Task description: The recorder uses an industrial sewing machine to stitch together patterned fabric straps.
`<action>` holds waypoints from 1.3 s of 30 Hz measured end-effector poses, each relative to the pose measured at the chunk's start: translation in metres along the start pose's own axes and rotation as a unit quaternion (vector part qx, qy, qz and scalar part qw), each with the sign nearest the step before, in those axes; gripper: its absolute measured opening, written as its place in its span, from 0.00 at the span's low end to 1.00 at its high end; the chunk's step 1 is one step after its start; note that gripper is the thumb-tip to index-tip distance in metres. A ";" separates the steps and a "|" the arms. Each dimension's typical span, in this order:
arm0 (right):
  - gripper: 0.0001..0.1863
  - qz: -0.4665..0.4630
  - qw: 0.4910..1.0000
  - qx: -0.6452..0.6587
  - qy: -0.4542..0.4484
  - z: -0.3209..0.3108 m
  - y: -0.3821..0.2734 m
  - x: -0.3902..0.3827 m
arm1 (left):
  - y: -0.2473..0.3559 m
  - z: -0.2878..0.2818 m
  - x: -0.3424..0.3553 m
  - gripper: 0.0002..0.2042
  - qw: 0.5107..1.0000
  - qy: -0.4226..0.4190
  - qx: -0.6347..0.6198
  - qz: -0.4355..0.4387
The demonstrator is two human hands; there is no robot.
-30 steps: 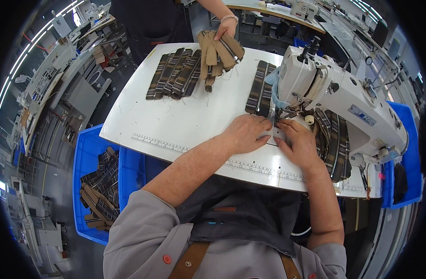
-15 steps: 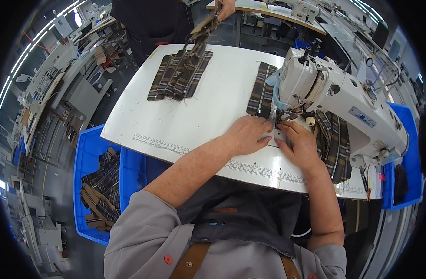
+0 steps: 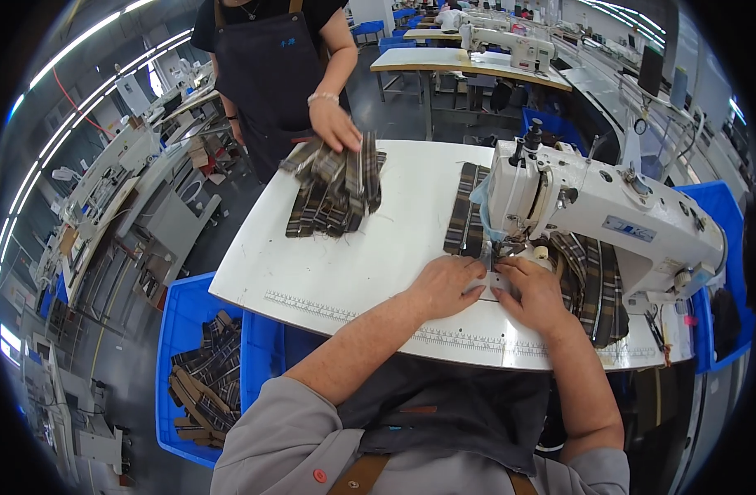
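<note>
Both my hands lie at the white sewing machine (image 3: 592, 198), one on each side of its metal needle plate (image 3: 492, 285). My left hand (image 3: 450, 286) rests left of the needle area, thumb apart from the fingers, its fingertips close to the near end of a brown-and-black plaid fabric strip (image 3: 463, 210). My right hand (image 3: 533, 290) mirrors it from the right, thumb and fingers also apart, next to the presser foot. Whether the fingertips press on a fabric edge is hidden. More plaid strips (image 3: 600, 285) hang in a bundle under the machine arm, right of my right hand.
Across the white table (image 3: 394, 280), a co-worker's hand (image 3: 336, 125) touches a pile of plaid pieces (image 3: 336, 186). A blue bin (image 3: 170, 363) at lower left holds plaid and tan pieces. Another blue bin (image 3: 708, 330) stands at the right. Thread snips (image 3: 657, 330) lie at the table's right end.
The view has tilted up, showing more of the co-worker. Their hand has come down to the plaid pile with the pieces it held raised. My hands stay at the needle plate.
</note>
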State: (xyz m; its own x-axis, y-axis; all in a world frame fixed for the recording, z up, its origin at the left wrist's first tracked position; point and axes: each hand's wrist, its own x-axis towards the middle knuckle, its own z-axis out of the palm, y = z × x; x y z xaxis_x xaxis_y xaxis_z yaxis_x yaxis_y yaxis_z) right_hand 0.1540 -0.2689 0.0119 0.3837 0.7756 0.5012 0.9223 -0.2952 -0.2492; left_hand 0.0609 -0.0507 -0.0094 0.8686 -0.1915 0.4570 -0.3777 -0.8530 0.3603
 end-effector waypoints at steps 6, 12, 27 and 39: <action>0.20 -0.011 1.000 0.009 0.010 0.003 0.004 0.002 | -0.007 0.000 0.001 0.09 1.000 0.017 -0.003 0.008; 0.20 0.004 1.000 -0.006 -0.008 0.003 0.010 0.001 | -0.072 -0.084 0.081 0.11 0.904 -0.284 -0.211 -0.239; 0.20 -0.004 1.000 0.002 -0.017 0.004 0.007 0.005 | -0.077 -0.016 0.059 0.13 0.983 0.065 -0.029 -0.168; 0.20 0.003 1.000 0.004 -0.025 0.002 0.006 0.005 | -0.054 0.002 0.045 0.29 0.939 0.192 0.222 -0.178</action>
State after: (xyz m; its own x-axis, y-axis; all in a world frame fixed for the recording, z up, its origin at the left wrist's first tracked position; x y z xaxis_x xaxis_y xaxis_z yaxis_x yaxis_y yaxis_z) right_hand 0.1612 -0.2656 0.0117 0.3859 0.8008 0.4581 0.9197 -0.2950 -0.2591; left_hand 0.1216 -0.0141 -0.0101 0.7030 0.2596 0.6621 0.1595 -0.9648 0.2089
